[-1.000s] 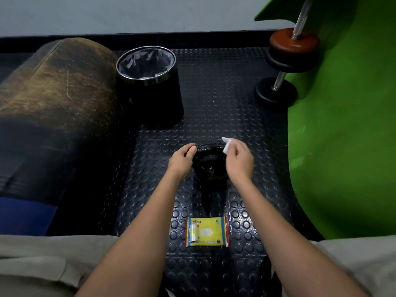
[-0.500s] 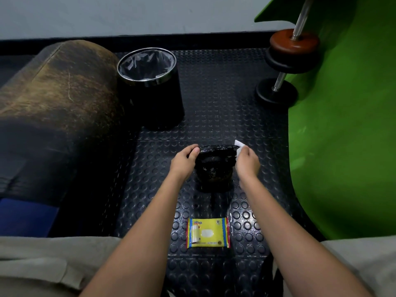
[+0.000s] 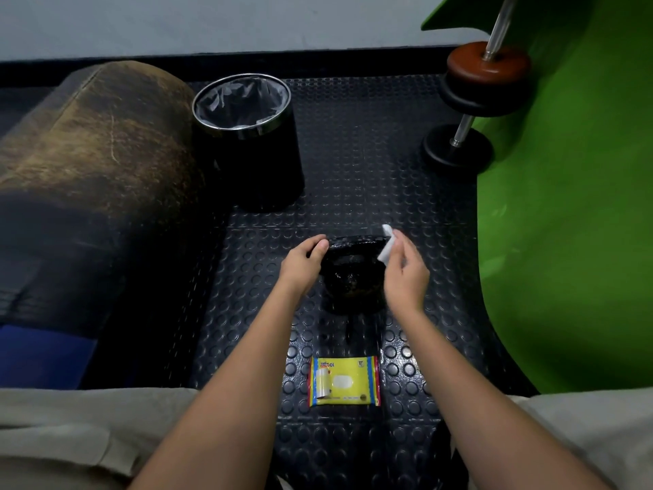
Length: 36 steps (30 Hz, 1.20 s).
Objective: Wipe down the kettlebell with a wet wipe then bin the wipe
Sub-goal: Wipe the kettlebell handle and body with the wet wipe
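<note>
Two hands on the job: we see the black kettlebell [image 3: 354,274] standing on the studded floor mat [image 3: 371,171], our left hand [image 3: 303,265] curled round its handle's left end, our right hand [image 3: 405,268] pinching a white wipe [image 3: 386,247] against the handle's right end. Yellow wipe packet [image 3: 344,381] lies nearer us; lined bin [image 3: 249,136] stands beyond, left.

There are one black kettlebell [image 3: 354,277], one white wet wipe [image 3: 386,246], one yellow wipe packet [image 3: 344,380], one lined bin [image 3: 247,136], one dumbbell [image 3: 473,107], one padded roll [image 3: 88,171] and two hands, left hand [image 3: 303,265] and right hand [image 3: 405,274].
</note>
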Available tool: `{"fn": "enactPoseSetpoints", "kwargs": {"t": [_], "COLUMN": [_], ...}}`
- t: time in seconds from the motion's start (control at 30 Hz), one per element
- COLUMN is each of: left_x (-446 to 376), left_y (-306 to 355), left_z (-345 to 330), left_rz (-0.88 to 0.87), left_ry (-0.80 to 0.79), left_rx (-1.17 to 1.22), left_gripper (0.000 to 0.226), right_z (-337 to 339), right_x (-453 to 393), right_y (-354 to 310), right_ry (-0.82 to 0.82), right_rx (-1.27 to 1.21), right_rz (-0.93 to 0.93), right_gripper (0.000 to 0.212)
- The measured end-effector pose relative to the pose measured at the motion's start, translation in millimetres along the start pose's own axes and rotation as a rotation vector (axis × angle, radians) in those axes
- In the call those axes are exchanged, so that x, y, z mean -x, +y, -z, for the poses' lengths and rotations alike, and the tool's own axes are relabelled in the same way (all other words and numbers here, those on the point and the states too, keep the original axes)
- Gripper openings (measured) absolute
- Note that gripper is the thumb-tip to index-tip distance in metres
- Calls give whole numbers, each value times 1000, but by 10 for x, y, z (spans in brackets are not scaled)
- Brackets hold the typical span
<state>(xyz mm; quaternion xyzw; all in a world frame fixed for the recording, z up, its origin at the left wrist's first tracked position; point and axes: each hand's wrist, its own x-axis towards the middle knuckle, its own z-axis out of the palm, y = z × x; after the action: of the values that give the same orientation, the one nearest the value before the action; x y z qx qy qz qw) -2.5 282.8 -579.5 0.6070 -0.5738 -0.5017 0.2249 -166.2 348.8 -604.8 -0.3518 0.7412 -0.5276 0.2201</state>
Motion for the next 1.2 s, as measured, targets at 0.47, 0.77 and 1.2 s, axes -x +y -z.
{"fn": "enactPoseSetpoints", "kwargs": {"t": [0.47,0.77,1.2], "left_x": [-42,-34,-68], "left_y": [-18,-14,-35], "left_z": [49,23,33], "left_rz": [-2,-13,-22], "left_ry": [0,-6,10], "left_rx": [-18,-5,-9], "left_gripper": [39,40,39], "right_z": [-102,-48,-29], "right_x": [-13,-32,-130], "right_y": [-209,-3,-151], "right_ry": [37,82,38], "right_rx": [21,-33,8], "right_rz": [82,-41,-228], "right_gripper": [30,23,30]}}
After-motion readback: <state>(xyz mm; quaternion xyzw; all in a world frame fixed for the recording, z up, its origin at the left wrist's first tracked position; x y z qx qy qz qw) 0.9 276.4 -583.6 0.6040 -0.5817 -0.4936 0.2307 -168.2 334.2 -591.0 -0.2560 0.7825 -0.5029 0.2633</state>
